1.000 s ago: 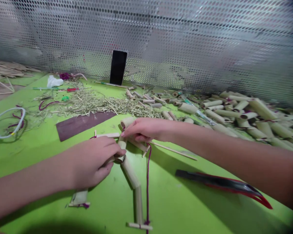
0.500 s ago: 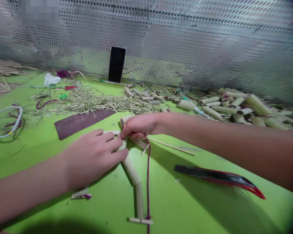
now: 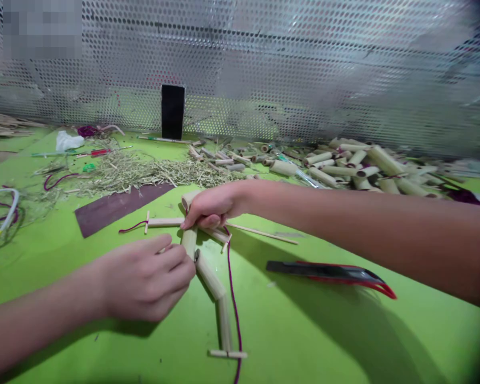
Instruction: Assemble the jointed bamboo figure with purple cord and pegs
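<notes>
A jointed figure of bamboo tubes point(image 3: 209, 277) strung on purple cord point(image 3: 231, 288) lies on the green table point(image 3: 328, 330). My right hand point(image 3: 210, 205) is closed, pinching the figure's upper tubes where the arm piece point(image 3: 165, 221) meets the body. My left hand point(image 3: 144, 280) is curled beside the middle tube point(image 3: 189, 241), fingertips pinched at its lower end. One bamboo leg runs down to a small cross stick point(image 3: 228, 354).
Red-handled pliers point(image 3: 332, 272) lie right of the figure. A heap of cut bamboo tubes point(image 3: 364, 170) fills the back right, shavings point(image 3: 144, 172) the back middle. A phone point(image 3: 173, 111) leans on the perforated metal wall. A dark purple sheet point(image 3: 116, 206) and white cable point(image 3: 2, 213) lie left.
My left hand has drawn back toward me and off the figure's left side, uncovering the arm piece and its cord end. The right hand holds its pinch.
</notes>
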The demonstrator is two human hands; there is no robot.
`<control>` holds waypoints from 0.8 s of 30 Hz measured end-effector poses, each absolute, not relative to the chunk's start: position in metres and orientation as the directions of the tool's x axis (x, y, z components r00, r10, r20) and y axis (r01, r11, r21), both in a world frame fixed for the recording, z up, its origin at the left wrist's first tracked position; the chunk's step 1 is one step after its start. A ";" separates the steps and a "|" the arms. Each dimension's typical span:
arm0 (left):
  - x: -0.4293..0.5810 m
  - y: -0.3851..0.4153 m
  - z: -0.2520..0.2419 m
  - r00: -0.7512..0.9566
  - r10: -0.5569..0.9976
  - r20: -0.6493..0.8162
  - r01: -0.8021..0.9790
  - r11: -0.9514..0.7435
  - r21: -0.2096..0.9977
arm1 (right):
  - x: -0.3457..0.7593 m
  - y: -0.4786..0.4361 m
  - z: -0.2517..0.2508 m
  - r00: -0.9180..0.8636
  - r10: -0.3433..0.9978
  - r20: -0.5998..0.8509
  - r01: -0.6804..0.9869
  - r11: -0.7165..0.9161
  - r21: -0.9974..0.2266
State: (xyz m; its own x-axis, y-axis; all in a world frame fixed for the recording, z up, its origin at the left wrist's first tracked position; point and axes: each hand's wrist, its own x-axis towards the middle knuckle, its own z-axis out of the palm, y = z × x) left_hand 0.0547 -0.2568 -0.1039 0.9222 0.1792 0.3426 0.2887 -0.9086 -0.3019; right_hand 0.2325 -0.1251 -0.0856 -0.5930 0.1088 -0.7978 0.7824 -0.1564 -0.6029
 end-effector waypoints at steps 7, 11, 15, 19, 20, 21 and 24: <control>0.058 -0.255 -0.105 0.919 0.207 0.337 0.294 -0.927 -0.233 | 0.232 -0.128 -0.088 -0.627 0.122 -0.770 0.760 -0.124 -0.638; 0.058 -0.256 -0.111 0.900 0.269 0.342 0.343 -0.923 -0.177 | 0.231 -0.131 -0.086 -0.608 0.173 -0.775 0.779 -0.058 -0.624; 0.060 -0.258 -0.116 0.863 0.356 0.359 0.414 -0.905 -0.098 | 0.230 -0.133 -0.083 -0.593 0.252 -0.765 0.796 0.036 -0.604; 0.060 -0.261 -0.116 0.862 0.368 0.349 0.399 -0.917 -0.019 | 0.229 -0.135 -0.079 -0.601 0.265 -0.754 0.792 0.076 -0.606; 0.060 -0.262 -0.114 0.855 0.387 0.345 0.410 -0.912 0.007 | 0.229 -0.135 -0.078 -0.606 0.271 -0.748 0.790 0.097 -0.605; 0.060 -0.264 -0.113 0.843 0.413 0.345 0.428 -0.903 0.034 | 0.228 -0.136 -0.077 -0.611 0.282 -0.740 0.788 0.126 -0.603; 0.060 -0.268 -0.109 0.794 0.510 0.331 0.499 -0.858 0.123 | 0.229 -0.137 -0.074 -0.630 0.325 -0.705 0.776 0.226 -0.589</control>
State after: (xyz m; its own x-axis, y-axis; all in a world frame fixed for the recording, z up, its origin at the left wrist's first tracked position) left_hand 0.0598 -0.2679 -0.1086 0.7941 0.5096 0.3313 0.4992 -0.8578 0.1229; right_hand 0.2286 -0.1367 -0.0743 -0.6303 0.3250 -0.7050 0.7757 0.2258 -0.5893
